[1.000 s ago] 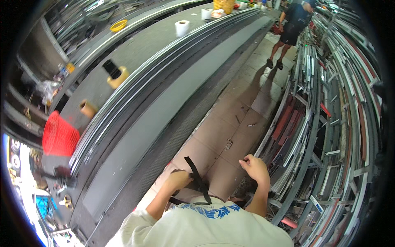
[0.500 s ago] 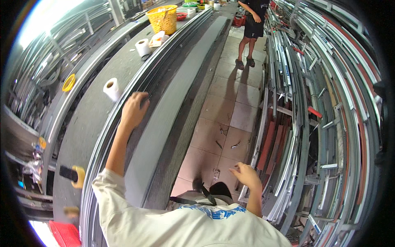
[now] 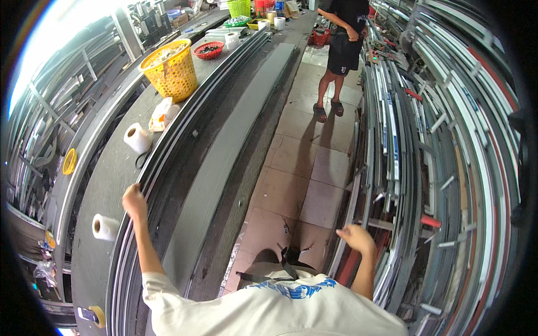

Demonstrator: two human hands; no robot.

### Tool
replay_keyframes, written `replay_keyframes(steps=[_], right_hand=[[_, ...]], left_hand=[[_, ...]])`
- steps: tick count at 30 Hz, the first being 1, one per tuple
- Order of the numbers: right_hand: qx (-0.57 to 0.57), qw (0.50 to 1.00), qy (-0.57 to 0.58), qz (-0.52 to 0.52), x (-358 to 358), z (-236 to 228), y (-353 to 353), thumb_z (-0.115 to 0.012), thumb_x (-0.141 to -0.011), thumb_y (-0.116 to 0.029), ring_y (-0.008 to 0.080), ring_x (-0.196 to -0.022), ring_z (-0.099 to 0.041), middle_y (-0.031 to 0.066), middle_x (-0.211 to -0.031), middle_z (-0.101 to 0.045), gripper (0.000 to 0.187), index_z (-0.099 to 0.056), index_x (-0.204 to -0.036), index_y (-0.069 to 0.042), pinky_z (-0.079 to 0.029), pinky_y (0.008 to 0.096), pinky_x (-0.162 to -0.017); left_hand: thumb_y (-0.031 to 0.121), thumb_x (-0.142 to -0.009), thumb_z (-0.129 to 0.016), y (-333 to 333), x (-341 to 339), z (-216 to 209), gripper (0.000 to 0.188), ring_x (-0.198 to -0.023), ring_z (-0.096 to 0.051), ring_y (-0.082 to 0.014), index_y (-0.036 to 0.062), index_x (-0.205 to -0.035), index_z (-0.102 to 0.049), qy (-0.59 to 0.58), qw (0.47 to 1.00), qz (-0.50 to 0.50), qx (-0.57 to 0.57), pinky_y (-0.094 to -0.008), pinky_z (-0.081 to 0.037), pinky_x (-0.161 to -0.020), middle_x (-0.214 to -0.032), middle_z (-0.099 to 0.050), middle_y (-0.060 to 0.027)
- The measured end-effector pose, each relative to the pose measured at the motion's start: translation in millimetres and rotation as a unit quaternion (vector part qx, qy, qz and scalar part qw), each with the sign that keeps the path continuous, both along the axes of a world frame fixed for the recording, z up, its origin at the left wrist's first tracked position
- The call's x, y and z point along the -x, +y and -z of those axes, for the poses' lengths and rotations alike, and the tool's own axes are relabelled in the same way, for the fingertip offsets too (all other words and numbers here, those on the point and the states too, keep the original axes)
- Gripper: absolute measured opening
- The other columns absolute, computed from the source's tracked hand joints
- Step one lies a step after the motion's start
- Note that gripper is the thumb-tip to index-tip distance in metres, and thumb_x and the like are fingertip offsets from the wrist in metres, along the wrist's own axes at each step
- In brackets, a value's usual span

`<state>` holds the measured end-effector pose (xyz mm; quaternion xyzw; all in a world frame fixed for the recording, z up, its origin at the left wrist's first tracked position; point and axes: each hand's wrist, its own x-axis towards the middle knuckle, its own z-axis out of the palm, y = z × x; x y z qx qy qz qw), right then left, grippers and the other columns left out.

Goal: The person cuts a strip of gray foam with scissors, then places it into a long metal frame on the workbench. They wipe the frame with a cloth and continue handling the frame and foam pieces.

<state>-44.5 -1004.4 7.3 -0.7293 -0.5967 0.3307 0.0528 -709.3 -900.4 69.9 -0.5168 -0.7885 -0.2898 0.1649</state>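
The right side is filled by a tall rack (image 3: 448, 179) of stacked metal profiles, the left by a long grey workbench (image 3: 101, 190). Along the bench a bundle of long profiles (image 3: 124, 280) is laid, with a flat grey strip (image 3: 221, 151) to its right. A person in dark clothes (image 3: 343, 53) is seen farther up the tiled aisle, with one hand held near the waist. A yellow basket (image 3: 170, 73) is stood on the bench, now brought closer in view than half a second ago.

The left hand (image 3: 134, 201) is held out over the bundle, its fingers bent inward and blurred; whether the profiles are touched, or anything is gripped, cannot be told. Half a second ago it was seen higher in view, with its fingers more spread. The right hand (image 3: 357, 238) is held near the rack's edge, loosely curled, with nothing seen in it; much the same pose was shown before. Below the left hand, a white roll (image 3: 105, 227) is set on the bench.
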Motion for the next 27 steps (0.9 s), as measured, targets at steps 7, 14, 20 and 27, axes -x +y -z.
replay_keyframes(steps=[7, 14, 20, 27], right_hand=[[-0.024, 0.846, 0.463, -0.262, 101.0, -40.1, 333.4, -0.051, -0.101, -0.035, 0.0114, -0.084, -0.062, 0.0042, -0.095, -0.068, 0.037, -0.064, -0.109, -0.001, -0.050, 0.0286, -0.074], [0.284, 0.557, 0.780, 0.036, 307.0, -81.1, 569.1, -0.066, -0.082, -0.060, 0.0252, -0.105, -0.065, 0.0185, -0.115, -0.064, 0.084, -0.042, -0.133, 0.003, -0.051, 0.0450, -0.094], [0.158, 0.510, 0.845, -0.001, 302.2, -118.8, 595.6, -0.057, -0.096, -0.042, 0.0243, -0.076, -0.069, 0.0066, -0.082, -0.064, 0.039, -0.052, -0.102, -0.003, -0.057, 0.0331, -0.064], [0.126, 0.566, 0.813, 0.056, 158.0, -162.7, 840.1, -0.050, -0.098, -0.044, 0.0216, -0.062, -0.068, 0.0034, -0.078, -0.061, 0.035, -0.051, -0.102, -0.009, -0.043, 0.0232, -0.036]], left_hand=[[-0.001, -0.090, -0.055, -40.7, -16.9, -66.9, 0.013, -0.079, -0.064, -0.0244, -0.0059, -0.095, -0.066, 0.006, 0.999, -0.045, 0.027, -0.0330, -0.048, -0.073, -0.089, -0.068, -0.0172], [-0.001, -0.080, -0.063, -67.9, -72.2, -59.9, 0.006, -0.074, -0.061, -0.0298, -0.0041, -0.085, -0.063, -0.033, 0.987, -0.147, -0.056, -0.0362, -0.048, -0.072, -0.079, -0.062, -0.0162], [0.016, -0.082, -0.061, 10.1, -155.4, -87.0, 0.018, -0.075, -0.063, -0.0315, -0.0011, -0.089, -0.065, 0.325, 0.930, -0.172, 0.015, -0.0425, -0.050, -0.072, -0.080, -0.064, -0.0181], [0.047, -0.081, -0.063, 197.9, -307.6, -106.9, 0.041, -0.072, -0.064, -0.0299, 0.0068, -0.084, -0.066, 0.343, 0.905, -0.245, 0.058, -0.0438, -0.051, -0.068, -0.080, -0.065, -0.0138]])
